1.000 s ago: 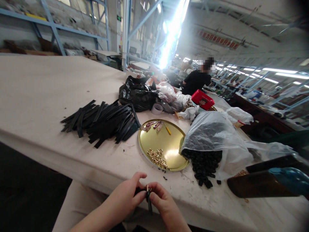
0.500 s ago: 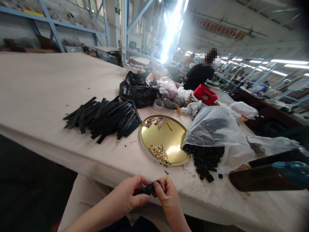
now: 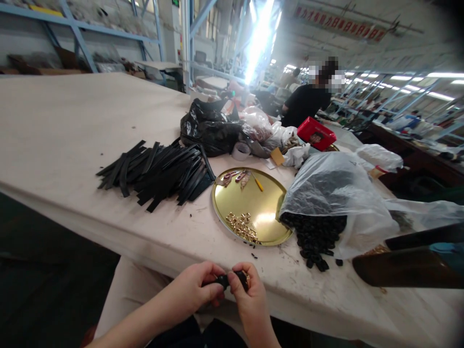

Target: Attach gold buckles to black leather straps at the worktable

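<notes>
At the table's front edge, both of my hands are closed on one short black strap [image 3: 222, 281]. My left hand [image 3: 198, 286] pinches its left part, thumb on top. My right hand [image 3: 251, 291] grips the other end with thumb and fingers, and a bit of gold metal hardware [image 3: 248, 279] shows among those fingers. Much of the strap is covered by my fingers. Beyond my hands lies a round gold tray [image 3: 266, 208] with small gold metal fittings [image 3: 242, 226] near its front rim. At its back rim are small snips [image 3: 240, 176] and a yellow-handled tool [image 3: 258, 182].
Black strips [image 3: 155, 171] lie piled left of the tray. Small black pieces [image 3: 319, 237] spill from a clear plastic bag [image 3: 337, 183] at right, near a dark bottle [image 3: 402, 266]. Behind are a black bag [image 3: 210, 128], tape roll [image 3: 240, 151] and red box [image 3: 316, 133]. A person [image 3: 306, 104] sits beyond.
My right hand has shifted its hold on the strap, and the black part by its thumb looks more bunched. The view has turned slightly; the things on the table look unmoved.
</notes>
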The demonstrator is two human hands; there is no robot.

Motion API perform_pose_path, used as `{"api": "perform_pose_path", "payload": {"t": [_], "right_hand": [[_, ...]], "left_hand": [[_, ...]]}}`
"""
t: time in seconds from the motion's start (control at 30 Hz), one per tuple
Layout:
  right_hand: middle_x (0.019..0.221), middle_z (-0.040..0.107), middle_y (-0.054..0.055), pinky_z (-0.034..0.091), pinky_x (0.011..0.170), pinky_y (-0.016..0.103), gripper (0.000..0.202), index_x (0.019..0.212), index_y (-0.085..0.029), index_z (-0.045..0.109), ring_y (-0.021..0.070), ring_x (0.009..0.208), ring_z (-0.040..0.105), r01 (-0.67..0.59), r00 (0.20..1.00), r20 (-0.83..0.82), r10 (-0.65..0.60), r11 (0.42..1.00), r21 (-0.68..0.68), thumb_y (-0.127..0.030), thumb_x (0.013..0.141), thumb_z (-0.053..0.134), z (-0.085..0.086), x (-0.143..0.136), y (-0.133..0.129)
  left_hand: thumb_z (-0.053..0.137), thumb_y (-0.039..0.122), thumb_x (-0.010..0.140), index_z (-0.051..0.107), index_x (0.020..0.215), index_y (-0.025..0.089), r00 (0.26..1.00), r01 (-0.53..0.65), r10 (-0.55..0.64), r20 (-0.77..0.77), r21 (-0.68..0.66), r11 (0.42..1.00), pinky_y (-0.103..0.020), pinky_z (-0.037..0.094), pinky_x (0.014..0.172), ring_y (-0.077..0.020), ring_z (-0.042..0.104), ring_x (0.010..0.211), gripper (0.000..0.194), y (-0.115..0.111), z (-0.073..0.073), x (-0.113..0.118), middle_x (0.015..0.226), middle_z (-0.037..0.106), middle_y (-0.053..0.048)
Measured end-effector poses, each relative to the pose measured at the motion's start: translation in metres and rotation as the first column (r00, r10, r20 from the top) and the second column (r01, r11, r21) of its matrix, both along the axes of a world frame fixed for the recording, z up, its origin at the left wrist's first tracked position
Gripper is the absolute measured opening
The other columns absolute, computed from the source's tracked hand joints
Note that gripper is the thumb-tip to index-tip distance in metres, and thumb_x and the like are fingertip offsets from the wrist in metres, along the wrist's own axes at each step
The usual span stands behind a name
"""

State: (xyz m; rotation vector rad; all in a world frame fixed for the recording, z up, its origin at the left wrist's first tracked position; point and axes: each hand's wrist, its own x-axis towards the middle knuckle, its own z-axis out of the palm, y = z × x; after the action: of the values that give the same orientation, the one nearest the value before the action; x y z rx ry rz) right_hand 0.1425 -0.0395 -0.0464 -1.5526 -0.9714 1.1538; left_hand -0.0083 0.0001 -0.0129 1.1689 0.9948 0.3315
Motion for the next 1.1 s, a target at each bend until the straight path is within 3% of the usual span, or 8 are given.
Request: {"api": "perform_pose_path", "payload": {"t": [0.13,0.33,0.47,0.6,0.73,0.9,0.97,1.1], "right_hand": [[0.06,0.046,-0.004,0.036,0.05,0.022,0.025,0.077,-0.019,0.051,0.0116,0.054,0.044,-0.088,0.992,0.09,0.086,0.996,0.017,-0.043,0.077,0.056,-0.003,-0.001,-0.003],[0.068,0.052,-0.001,0.036,0.058,0.024,0.019,0.078,-0.018,0.052,0.0131,0.062,0.047,-0.358,0.904,0.259,0.339,0.933,0.027,-0.035,0.084,0.047,0.0,0.014,-0.009],[0.064,0.049,-0.002,0.034,0.054,0.023,0.019,0.078,-0.018,0.053,0.0124,0.058,0.045,-0.491,0.838,0.275,0.471,0.871,0.003,-0.035,0.084,0.047,0.0,0.022,-0.014],[0.062,0.048,-0.002,0.035,0.052,0.023,0.023,0.076,-0.019,0.053,0.0126,0.056,0.045,-0.41,0.899,0.199,0.39,0.909,0.074,-0.04,0.083,0.047,-0.008,0.018,-0.021],[0.063,0.054,0.0,0.039,0.053,0.023,0.019,0.079,-0.021,0.056,0.0137,0.055,0.049,-0.313,0.932,0.244,0.269,0.935,0.164,-0.038,0.083,0.048,-0.011,0.013,-0.024],[0.074,0.063,0.002,0.045,0.061,0.023,0.01,0.087,-0.023,0.057,0.0158,0.065,0.059,-0.573,0.787,0.423,0.449,0.786,0.231,-0.023,0.082,0.049,0.003,0.023,-0.02],[0.076,0.064,0.003,0.045,0.063,0.024,0.01,0.087,-0.023,0.057,0.0164,0.068,0.06,-0.616,0.745,0.477,0.467,0.757,0.22,-0.02,0.081,0.049,0.009,0.026,-0.019],[0.075,0.062,0.003,0.044,0.062,0.025,0.011,0.087,-0.022,0.055,0.0165,0.068,0.059,-0.465,0.828,0.43,0.359,0.869,0.17,-0.026,0.085,0.045,0.01,0.021,-0.018]], "left_hand": [[0.05,0.021,0.066,0.056,0.088,0.015,0.998,-0.054,0.054,-0.033,0.008,0.999,-0.022,0.04,0.055,-0.0128,0.055,0.059,0.023,-0.001,-0.008,0.004,0.062,0.061,0.004],[0.048,0.018,0.065,0.061,0.087,0.016,0.974,0.12,-0.091,-0.208,0.131,0.984,-0.023,0.042,0.06,-0.0159,0.059,0.068,0.026,-0.002,0.005,0.002,0.075,0.067,-0.001],[0.049,0.019,0.065,0.061,0.086,0.016,0.969,0.154,-0.132,-0.209,0.095,0.983,-0.024,0.044,0.061,-0.0176,0.061,0.069,0.024,-0.007,0.004,-0.001,0.074,0.068,-0.001],[0.051,0.019,0.064,0.056,0.087,0.015,0.99,0.115,-0.12,-0.077,-0.06,0.992,-0.023,0.045,0.057,-0.0167,0.062,0.063,0.023,-0.011,-0.002,-0.005,0.067,0.066,-0.001],[0.046,0.027,0.07,0.054,0.071,0.016,0.975,0.182,-0.191,-0.112,-0.085,0.98,-0.021,0.041,0.048,-0.014,0.057,0.051,0.013,-0.012,0.004,-0.008,0.059,0.062,0.0],[0.044,0.025,0.07,0.056,0.068,0.017,0.945,0.279,-0.279,-0.174,-0.024,0.96,-0.018,0.037,0.044,-0.0128,0.054,0.048,0.015,-0.014,0.018,-0.006,0.056,0.06,0.001],[0.042,0.025,0.072,0.058,0.07,0.017,0.932,0.307,-0.292,-0.212,0.039,0.951,-0.018,0.037,0.044,-0.0125,0.055,0.048,0.018,-0.014,0.02,-0.002,0.057,0.06,0.0],[0.041,0.028,0.075,0.059,0.078,0.016,0.935,0.283,-0.247,-0.255,0.111,0.953,-0.02,0.039,0.045,-0.0138,0.057,0.05,0.022,-0.013,0.02,0.005,0.062,0.063,-0.001]]}}
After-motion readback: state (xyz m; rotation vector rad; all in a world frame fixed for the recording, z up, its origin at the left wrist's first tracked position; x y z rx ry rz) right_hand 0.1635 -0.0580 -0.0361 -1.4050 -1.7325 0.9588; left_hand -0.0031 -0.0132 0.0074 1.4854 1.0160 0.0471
